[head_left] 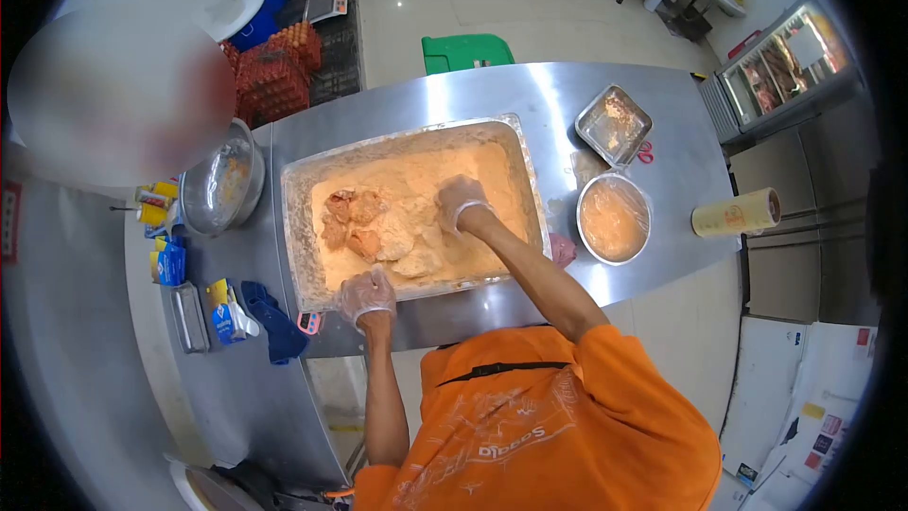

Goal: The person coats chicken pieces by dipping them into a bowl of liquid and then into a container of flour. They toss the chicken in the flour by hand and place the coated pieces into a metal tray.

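Observation:
A big metal tray (518, 147) holds orange-tinted flour (407, 161). Raw meat pieces (352, 218), which look like chicken, lie at its left, some bare and some coated. My left hand (367, 295), in a clear plastic glove, is closed over the near rim of the tray at its left corner. Inside the tray, my right hand (461, 201), gloved too, is down in the flour beside the coated pieces. Its fingers are curled and dusted, and what they hold, if anything, is hidden.
Right of the tray stand a wrapped bowl of orange mixture (613, 220), a small metal pan (614, 123), red scissors (646, 152) and a roll of film (736, 214). On the left are a steel bowl (219, 185), a blue cloth (272, 322) and a timer (309, 323).

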Demonstrator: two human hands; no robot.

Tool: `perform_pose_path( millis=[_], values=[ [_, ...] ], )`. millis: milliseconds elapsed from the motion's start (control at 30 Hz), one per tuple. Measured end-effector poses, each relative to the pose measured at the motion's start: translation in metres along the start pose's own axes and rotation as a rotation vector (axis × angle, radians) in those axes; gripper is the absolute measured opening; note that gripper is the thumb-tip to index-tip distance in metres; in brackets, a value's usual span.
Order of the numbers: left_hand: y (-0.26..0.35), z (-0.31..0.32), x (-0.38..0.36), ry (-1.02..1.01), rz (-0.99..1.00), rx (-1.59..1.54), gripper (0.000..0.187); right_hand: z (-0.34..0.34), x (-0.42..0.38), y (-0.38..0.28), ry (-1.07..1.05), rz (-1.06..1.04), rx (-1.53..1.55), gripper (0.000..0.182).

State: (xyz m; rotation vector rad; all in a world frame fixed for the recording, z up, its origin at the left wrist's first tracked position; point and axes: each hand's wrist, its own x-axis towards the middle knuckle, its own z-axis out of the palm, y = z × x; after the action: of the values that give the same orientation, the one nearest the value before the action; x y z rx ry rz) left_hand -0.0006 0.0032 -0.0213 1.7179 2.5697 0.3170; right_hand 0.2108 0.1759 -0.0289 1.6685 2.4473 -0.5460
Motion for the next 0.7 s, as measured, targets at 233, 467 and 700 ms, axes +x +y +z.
perform_pose_path(
  millis=[233,467,700],
  values=[
    [0.003,-0.005,0.004,-0.037,-0.026,0.016,0.047,0.019,-0.015,0.043,-0.046,-0.095,0.009,0.028],
    [0.004,-0.004,0.003,-0.003,0.006,0.052,0.044,-0.031,-0.065,0.041,0.392,-0.013,0.103,0.02],
    [0.003,-0.001,0.002,-0.022,-0.016,0.086,0.046,-0.051,-0.109,0.102,0.387,0.268,0.509,0.034]
  ],
)
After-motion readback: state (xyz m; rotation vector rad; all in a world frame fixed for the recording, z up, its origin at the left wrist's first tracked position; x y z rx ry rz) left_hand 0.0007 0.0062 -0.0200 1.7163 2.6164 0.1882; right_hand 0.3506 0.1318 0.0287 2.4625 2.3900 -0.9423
